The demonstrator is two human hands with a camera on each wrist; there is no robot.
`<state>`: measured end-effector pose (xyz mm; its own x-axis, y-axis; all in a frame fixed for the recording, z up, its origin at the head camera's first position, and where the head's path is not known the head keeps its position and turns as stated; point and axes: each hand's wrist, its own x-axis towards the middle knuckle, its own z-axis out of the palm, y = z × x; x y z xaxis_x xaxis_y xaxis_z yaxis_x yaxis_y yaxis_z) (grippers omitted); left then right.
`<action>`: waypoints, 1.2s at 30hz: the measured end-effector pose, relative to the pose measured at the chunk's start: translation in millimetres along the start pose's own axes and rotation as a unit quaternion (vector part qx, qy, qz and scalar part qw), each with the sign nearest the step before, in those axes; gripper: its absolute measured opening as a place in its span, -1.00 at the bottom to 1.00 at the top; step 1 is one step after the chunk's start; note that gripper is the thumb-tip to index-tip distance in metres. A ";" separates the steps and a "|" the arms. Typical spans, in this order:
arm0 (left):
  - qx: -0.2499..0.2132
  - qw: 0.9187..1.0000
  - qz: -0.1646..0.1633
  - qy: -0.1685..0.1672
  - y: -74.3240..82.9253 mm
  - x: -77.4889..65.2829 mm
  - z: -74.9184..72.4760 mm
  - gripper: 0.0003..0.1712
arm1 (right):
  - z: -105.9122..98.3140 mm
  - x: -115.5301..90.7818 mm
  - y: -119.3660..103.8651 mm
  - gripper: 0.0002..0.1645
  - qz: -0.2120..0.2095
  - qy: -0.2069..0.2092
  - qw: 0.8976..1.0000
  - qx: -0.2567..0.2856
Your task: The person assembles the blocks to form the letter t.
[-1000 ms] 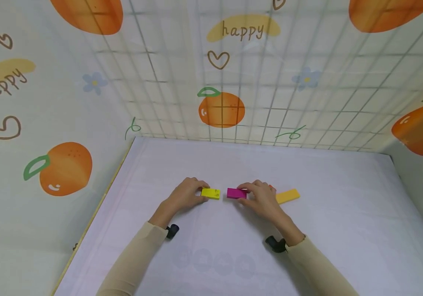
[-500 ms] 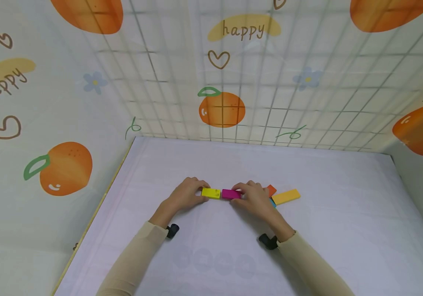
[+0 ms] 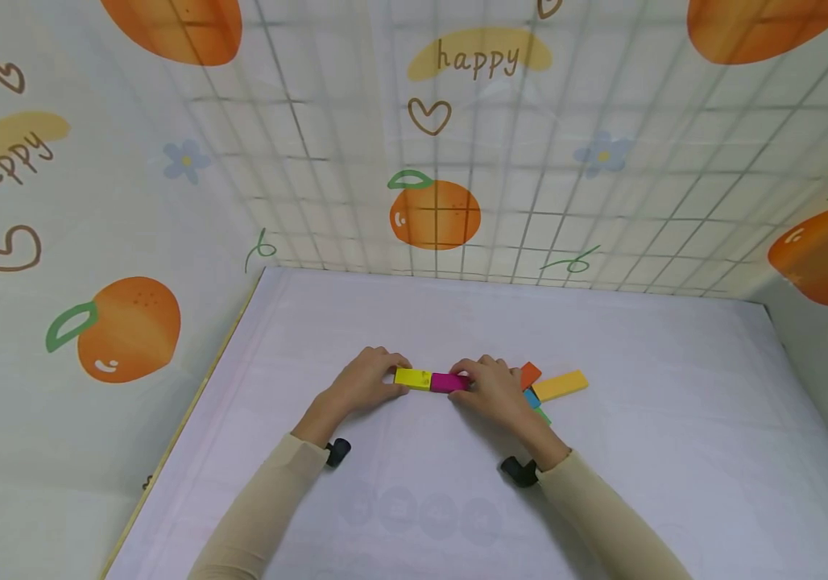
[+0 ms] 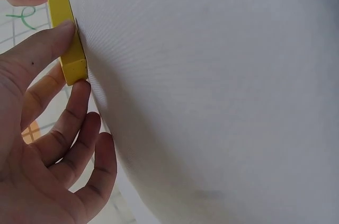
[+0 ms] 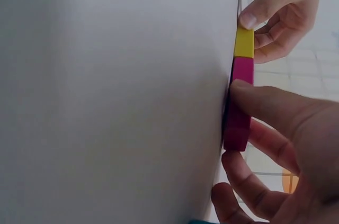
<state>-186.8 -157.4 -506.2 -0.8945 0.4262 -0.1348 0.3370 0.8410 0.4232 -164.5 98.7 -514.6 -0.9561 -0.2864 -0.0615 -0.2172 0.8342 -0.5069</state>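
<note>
A yellow block (image 3: 412,379) lies flat on the white table, pinched at its left end between the thumb and fingers of my left hand (image 3: 365,380). End to end with it, on the right, is a magenta block (image 3: 446,383). My right hand (image 3: 495,392) pinches that block near its right end. In the right wrist view the ends of the yellow block (image 5: 244,42) and the magenta block (image 5: 242,105) meet. The left wrist view shows my thumb on the side of the yellow block (image 4: 68,44), fingers on the opposite side.
Beside my right hand lie an orange-red block (image 3: 530,374), a blue block (image 3: 532,398), a green block (image 3: 544,416) partly hidden by the wrist, and a longer orange-yellow block (image 3: 560,386). Patterned cloth walls (image 3: 341,201) surround the table (image 3: 646,354) at the back and sides.
My right hand has slid the magenta block left until it meets the yellow one. The blue and green blocks have come into sight behind it. My left hand has stayed still.
</note>
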 end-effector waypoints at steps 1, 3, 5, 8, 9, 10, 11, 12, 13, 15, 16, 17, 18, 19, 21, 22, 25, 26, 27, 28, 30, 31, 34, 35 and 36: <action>0.000 1.000 0.001 0.001 -0.3 0.2 0.2 -0.56 | 0.1 0.5 -0.2 -0.55 0.001 -0.001 1.000 -0.001; 0.000 1.000 0.001 0.001 -0.7 0.3 0.5 -0.55 | 0.3 1.0 -1.0 -0.55 0.003 -0.003 1.000 -0.003; 0.000 1.000 -0.001 0.001 -0.9 0.5 0.8 -0.55 | 0.8 1.4 -1.5 -0.56 0.003 -0.002 1.000 -0.006; 0.001 1.000 -0.001 0.001 -1.1 0.6 1.1 -0.55 | 1.2 1.2 -2.5 -0.56 0.001 0.002 1.000 -0.008; 0.001 1.000 -0.001 0.002 -1.4 0.8 1.3 -0.55 | 1.3 1.1 -2.7 -0.56 0.001 0.003 1.000 -0.008; 0.000 1.000 -0.001 0.002 -1.7 0.9 1.6 -0.55 | 1.3 0.9 -3.0 -0.56 -0.001 0.005 1.000 -0.009; 0.001 1.000 0.000 0.002 -1.9 0.9 1.7 -0.55 | 1.3 0.8 -3.4 -0.56 -0.001 0.006 1.000 -0.009; 0.001 1.000 0.000 0.002 -2.3 1.1 1.9 -0.55 | 1.0 0.6 -3.8 -0.56 -0.001 0.006 1.000 -0.009; 0.001 1.000 0.001 0.002 -2.5 1.0 2.1 -0.55 | 0.9 0.4 -4.0 -0.56 -0.001 0.006 1.000 -0.009; 0.002 1.000 0.001 0.002 -2.7 1.1 2.3 -0.55 | 0.8 0.3 -4.3 -0.56 -0.002 0.005 1.000 -0.010; 0.001 1.000 0.001 0.002 -2.5 1.1 2.2 -0.55 | 0.6 0.2 -4.5 -0.56 -0.002 0.004 1.000 -0.011; 0.000 1.000 0.002 0.002 -2.3 1.0 1.9 -0.55 | 0.4 0.1 -4.6 -0.56 -0.001 0.003 1.000 -0.012; -0.001 1.000 0.002 0.002 -2.0 1.0 1.6 -0.55 | 0.3 0.0 -4.7 -0.55 -0.001 0.003 1.000 -0.014; -0.001 1.000 0.003 0.003 -1.5 0.8 1.4 -0.55 | 0.1 -0.1 -4.7 -0.55 -0.001 0.002 1.000 -0.016; -0.002 1.000 0.003 0.003 -0.5 0.4 0.7 -0.55 | -0.2 -0.3 -4.7 -0.54 -0.001 0.001 1.000 -0.019; -0.001 1.000 0.003 0.003 -0.1 0.3 0.4 -0.55 | -0.5 -0.3 -4.6 -0.53 0.000 0.001 1.000 -0.022; 0.002 1.000 0.003 0.003 0.7 -0.1 -0.1 -0.55 | -1.6 -1.1 -4.3 -0.49 0.000 0.004 1.000 -0.026; 0.002 1.000 0.002 0.003 0.8 -0.3 -0.1 -0.55 | -2.3 -1.8 -4.2 -0.48 0.000 0.007 1.000 -0.024; 0.002 1.000 0.002 0.003 0.8 -0.2 -0.1 -0.55 | -3.5 -2.9 -4.0 -0.47 0.001 0.010 1.000 -0.021; 0.002 1.000 0.002 0.003 0.7 -0.2 -0.1 -0.55 | -4.8 -4.1 -3.8 -0.46 0.001 0.014 1.000 -0.016; 0.001 1.000 0.000 0.004 0.4 -0.1 0.1 -0.55 | -7.8 -7.0 -2.8 -0.47 0.001 0.023 1.000 -0.006; 0.000 1.000 -0.001 0.004 0.1 -0.1 0.3 -0.55 | -9.7 -8.7 -2.0 -0.47 0.000 0.028 1.000 0.001; -0.002 1.000 -0.002 0.003 -0.7 0.1 0.7 -0.55 | -15.8 -14.7 1.9 -0.49 -0.002 0.042 0.999 0.015; -0.003 1.000 -0.002 0.002 -0.8 0.1 0.8 -0.55 | -18.0 -17.2 3.7 -0.49 -0.003 0.048 0.999 0.017; -0.004 1.000 -0.002 0.001 -1.0 0.1 0.8 -0.55 | -20.5 -19.8 5.1 -0.49 -0.004 0.054 0.998 0.020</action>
<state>-187.0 -158.0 -507.4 -0.8963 0.4227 -0.1339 0.3320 0.8399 0.4294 -150.6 118.2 -498.3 -0.9703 -0.2397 0.0343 -0.2197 0.8119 -0.5408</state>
